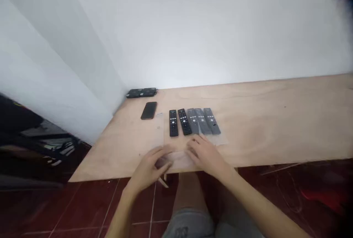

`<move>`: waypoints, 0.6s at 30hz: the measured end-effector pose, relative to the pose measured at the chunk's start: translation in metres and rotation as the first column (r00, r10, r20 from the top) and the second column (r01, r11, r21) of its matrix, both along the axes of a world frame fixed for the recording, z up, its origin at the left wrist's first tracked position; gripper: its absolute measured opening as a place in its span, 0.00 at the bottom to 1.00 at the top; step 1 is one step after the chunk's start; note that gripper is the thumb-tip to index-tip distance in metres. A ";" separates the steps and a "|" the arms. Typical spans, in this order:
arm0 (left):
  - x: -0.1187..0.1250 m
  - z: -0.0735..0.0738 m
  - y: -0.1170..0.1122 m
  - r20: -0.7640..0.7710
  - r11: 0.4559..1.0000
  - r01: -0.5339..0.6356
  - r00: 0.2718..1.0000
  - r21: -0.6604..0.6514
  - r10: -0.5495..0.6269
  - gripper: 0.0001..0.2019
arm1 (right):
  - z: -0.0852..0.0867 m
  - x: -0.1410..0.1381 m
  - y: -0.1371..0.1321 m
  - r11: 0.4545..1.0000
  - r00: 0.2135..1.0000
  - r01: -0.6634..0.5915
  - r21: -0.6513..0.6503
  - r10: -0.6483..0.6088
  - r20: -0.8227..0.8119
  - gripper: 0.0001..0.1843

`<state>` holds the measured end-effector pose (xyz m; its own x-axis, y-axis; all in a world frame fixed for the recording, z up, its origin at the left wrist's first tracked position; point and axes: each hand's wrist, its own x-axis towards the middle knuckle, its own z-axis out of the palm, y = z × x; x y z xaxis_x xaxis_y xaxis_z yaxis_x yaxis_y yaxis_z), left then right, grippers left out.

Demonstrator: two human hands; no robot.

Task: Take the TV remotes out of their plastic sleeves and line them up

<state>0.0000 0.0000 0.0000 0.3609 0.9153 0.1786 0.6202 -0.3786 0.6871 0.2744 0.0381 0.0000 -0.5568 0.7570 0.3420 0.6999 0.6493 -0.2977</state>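
Near the table's front edge, a thin clear plastic sleeve (180,159) lies between my hands. My left hand (150,166) is at its left end, thumb apart from the slightly blurred fingers. From the right, my right hand (205,153) rests with bent, parted fingers on the sleeve's other side. Just beyond my hands stand several remote controls in a row. A bare black remote (173,123) is leftmost, with another bare black remote (184,122) beside it. Farther right, a remote (193,120), a second remote (203,121) and a third remote (212,121) look greyish under clear plastic.
More clear plastic (158,129) lies flat left of the row. A dark phone (149,110) and some flat black boxes (141,93) sit toward the back left corner. The wooden table (275,120) meets a white wall (193,28). Dark shelving (35,146) stands at the left.
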 end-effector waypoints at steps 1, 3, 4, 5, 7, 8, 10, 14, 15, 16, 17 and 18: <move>-0.003 0.000 -0.001 0.008 1.000 -0.009 1.000 -0.002 0.009 0.21 | -0.005 0.004 -0.004 1.000 1.000 0.020 -0.006 -0.020 -0.005 0.04; -0.009 0.000 -0.003 0.049 0.999 -0.047 0.998 -0.006 0.047 0.16 | -0.012 0.013 -0.012 0.998 0.998 0.047 -0.034 -0.048 -0.031 0.03; -0.011 -0.001 -0.004 0.081 0.997 -0.076 0.994 -0.010 0.077 0.15 | -0.014 0.018 -0.015 0.997 0.997 0.052 -0.057 -0.055 -0.053 0.03; -0.014 -0.003 -0.004 0.121 0.993 -0.116 0.986 -0.016 0.117 0.14 | -0.015 0.023 -0.017 0.995 0.995 0.052 -0.087 -0.059 -0.085 0.04; -0.018 -0.009 -0.005 0.225 0.978 -0.206 0.952 -0.035 0.209 0.13 | -0.014 0.034 -0.018 0.987 0.986 0.030 -0.156 -0.055 -0.158 0.05; -0.020 -0.012 -0.005 0.282 0.969 -0.242 0.927 -0.053 0.247 0.13 | -0.013 0.040 -0.018 0.981 0.979 0.012 -0.195 -0.051 -0.198 0.06; -0.024 -0.017 -0.004 0.387 0.952 -0.293 0.871 -0.089 0.304 0.15 | -0.011 0.050 -0.018 0.956 0.959 -0.028 -0.291 -0.057 -0.279 0.06; -0.028 -0.014 0.000 0.441 0.930 -0.361 0.824 -0.073 0.355 0.18 | -0.008 0.064 -0.015 0.891 0.925 -0.093 -0.444 -0.088 -0.370 0.07; -0.027 -0.011 0.002 0.425 0.931 -0.360 0.836 -0.054 0.348 0.18 | -0.006 0.065 -0.015 0.888 0.924 -0.099 -0.449 -0.085 -0.373 0.11; -0.025 -0.007 0.003 0.407 0.938 -0.346 0.852 -0.040 0.331 0.18 | -0.003 0.065 -0.014 0.890 0.926 -0.105 -0.444 -0.076 -0.370 0.16; -0.022 -0.002 0.004 0.391 0.946 -0.321 0.867 -0.036 0.309 0.18 | 0.000 0.063 -0.013 0.894 0.930 -0.113 -0.434 -0.058 -0.363 0.20; -0.019 0.003 0.006 0.380 0.955 -0.293 0.880 -0.042 0.286 0.18 | 0.003 0.059 -0.012 0.896 0.936 -0.133 -0.424 -0.027 -0.350 0.23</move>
